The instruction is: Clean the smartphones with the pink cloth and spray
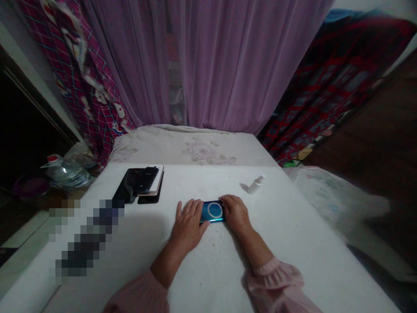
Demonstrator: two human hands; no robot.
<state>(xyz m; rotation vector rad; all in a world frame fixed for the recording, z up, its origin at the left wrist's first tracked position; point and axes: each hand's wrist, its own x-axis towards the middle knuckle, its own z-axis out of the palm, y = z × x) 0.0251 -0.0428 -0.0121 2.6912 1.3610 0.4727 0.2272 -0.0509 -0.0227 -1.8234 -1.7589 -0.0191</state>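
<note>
One blue device lies between my left hand and right hand, which grasp and cover its ends. One white bottle is beyond my right; beyond my left are stacked dark devices, overlapping past counting, and farther left one jug.

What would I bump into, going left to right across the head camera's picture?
Red-capped water bottle, pile of flat devices, left hand, shiny blue device, right hand, small white bottle, see-through plastic.
</note>
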